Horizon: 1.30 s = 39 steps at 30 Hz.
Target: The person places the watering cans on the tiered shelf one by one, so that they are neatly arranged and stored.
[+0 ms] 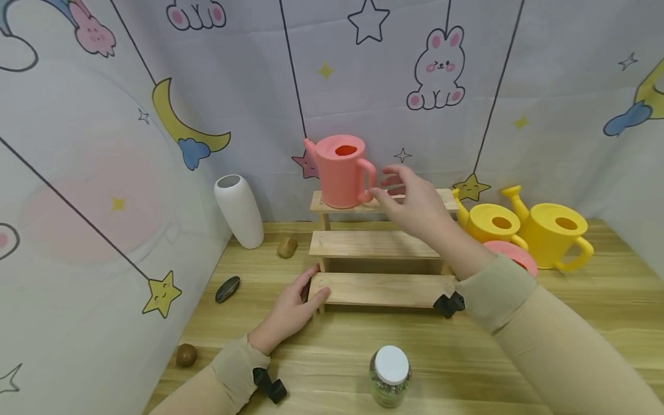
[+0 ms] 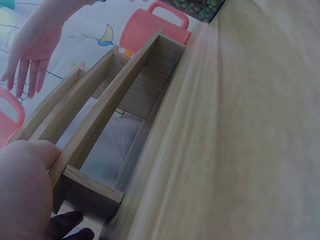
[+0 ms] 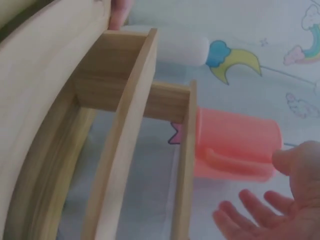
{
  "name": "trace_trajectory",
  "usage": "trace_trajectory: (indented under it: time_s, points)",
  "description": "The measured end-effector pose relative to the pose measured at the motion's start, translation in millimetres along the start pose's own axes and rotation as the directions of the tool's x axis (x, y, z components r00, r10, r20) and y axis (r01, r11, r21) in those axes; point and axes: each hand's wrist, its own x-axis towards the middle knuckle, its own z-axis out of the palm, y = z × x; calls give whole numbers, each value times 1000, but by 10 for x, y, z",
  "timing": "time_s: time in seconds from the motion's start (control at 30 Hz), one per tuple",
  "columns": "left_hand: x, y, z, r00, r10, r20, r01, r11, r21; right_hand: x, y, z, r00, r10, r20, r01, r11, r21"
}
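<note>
A pink watering can (image 1: 337, 181) stands on the left part of the top step of a three-step wooden rack (image 1: 384, 290), its spout to the left and its handle to the right. My right hand (image 1: 417, 202) is just beside that handle with fingers spread and loosely bent, holding nothing. In the right wrist view, the open palm (image 3: 280, 215) faces the can, with a gap between. My left hand (image 1: 290, 308) grips the left end of the lowest step, thumb on top of the board and fingers round its side.
Two yellow watering cans (image 1: 552, 236) and another pink can (image 1: 510, 253), partly behind my right forearm, stand right of the rack. On the left are a white vase (image 1: 240, 210), a tan stone (image 1: 287, 248), a dark stone (image 1: 227, 289) and a brown ball (image 1: 186, 355). A white-lidded jar (image 1: 391, 374) stands in front.
</note>
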Motion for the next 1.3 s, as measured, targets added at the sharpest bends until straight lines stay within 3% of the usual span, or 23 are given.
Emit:
trace_trajectory:
  time_s: [0.17,0.3,0.73,0.9,1.03,1.3]
  points:
    - [7,-6,8,1000,2,3,-2,1000,11,-263,203,-157,995,-59,-77,52,995,-90]
    - [4,3,7,1000,-1,8,1,1000,6,-512,376,-298,990,-71,-124,49,983,-175]
    - [7,16,2,1000,-3,4,3,1000,16,-1357,1183,-712,971,59,-231,-104,976,-190]
    - [7,14,-5,1000,-7,0,7,1000,23,-1608,1506,-809,956,79,-282,-125,981,-149]
    - [4,17,-9,1000,-5,2,5,1000,29,-1773,1701,-847,956,98,-275,-129,987,-97]
    - [12,8,-6,1000,-6,3,5,1000,25,-1971,1973,-870,966,205,-157,-217,974,-62]
